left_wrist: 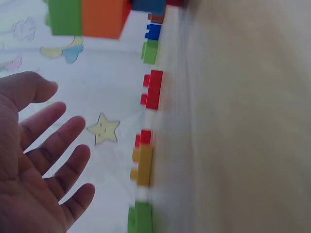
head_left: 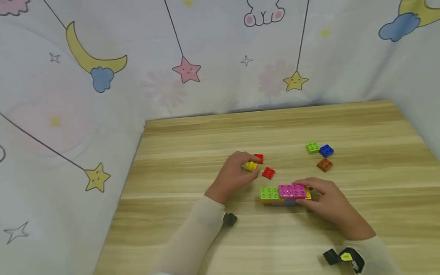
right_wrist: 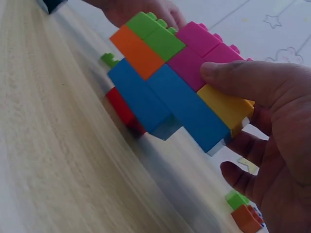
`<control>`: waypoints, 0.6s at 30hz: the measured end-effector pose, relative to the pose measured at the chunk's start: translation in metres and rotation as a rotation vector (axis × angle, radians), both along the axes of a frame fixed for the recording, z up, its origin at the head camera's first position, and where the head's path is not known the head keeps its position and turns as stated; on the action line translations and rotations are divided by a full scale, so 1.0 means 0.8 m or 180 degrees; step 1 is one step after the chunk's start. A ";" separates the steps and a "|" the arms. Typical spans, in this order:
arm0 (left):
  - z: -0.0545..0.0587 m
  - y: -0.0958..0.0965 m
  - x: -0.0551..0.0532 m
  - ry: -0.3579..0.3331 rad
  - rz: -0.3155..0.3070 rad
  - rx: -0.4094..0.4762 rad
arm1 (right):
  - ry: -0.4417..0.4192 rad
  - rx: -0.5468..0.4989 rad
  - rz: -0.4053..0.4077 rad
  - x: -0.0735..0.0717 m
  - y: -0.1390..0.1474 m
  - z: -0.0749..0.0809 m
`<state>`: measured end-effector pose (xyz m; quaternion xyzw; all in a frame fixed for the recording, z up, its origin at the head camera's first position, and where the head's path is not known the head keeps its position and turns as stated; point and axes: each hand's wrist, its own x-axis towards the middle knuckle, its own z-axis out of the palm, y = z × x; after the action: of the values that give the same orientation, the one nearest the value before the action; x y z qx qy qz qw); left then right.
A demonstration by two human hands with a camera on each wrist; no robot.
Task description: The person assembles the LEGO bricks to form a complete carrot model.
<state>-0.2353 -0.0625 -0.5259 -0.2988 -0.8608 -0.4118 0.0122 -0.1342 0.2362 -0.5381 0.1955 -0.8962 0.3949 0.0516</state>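
My right hand grips a block of joined toy building bricks at its right end, thumb in front. In the right wrist view, the joined bricks show green and pink on top, orange and yellow in the middle, blue lower down and red at the bottom. Whether the block touches the table, I cannot tell. Over the loose yellow brick hovers my left hand. Its relaxed fingers are spread and hold nothing in the left wrist view. Two loose red bricks lie by its fingertips.
Behind my right hand lie loose green, blue and brown bricks. Another green brick shows in the left wrist view. A printed cloth hangs along the back and sides of the wooden table.
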 end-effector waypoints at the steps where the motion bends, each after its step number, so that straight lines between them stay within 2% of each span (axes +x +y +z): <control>1: 0.001 0.012 -0.006 0.0007 -0.0126 -0.0072 | -0.0006 -0.0009 -0.0009 0.002 0.005 0.000; 6: 0.003 0.083 -0.027 0.0125 -0.0659 -0.0595 | 0.0026 -0.0195 0.0050 0.017 0.033 -0.003; 9: 0.004 0.127 -0.035 0.0160 -0.0889 -0.0818 | -0.0005 -0.0310 0.0039 0.026 0.051 -0.002; 14: 0.008 0.185 -0.050 0.0190 -0.1192 -0.1149 | -0.0034 -0.0425 0.0034 0.029 0.071 0.001; 18: 0.007 0.218 -0.061 0.0273 -0.1343 -0.1389 | -0.0006 -0.0593 0.0107 0.030 0.076 0.001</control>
<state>-0.2840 0.1122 -0.5200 -0.4837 -0.8466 -0.1976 -0.1017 -0.1103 0.2966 -0.5369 0.2045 -0.8523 0.4774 0.0621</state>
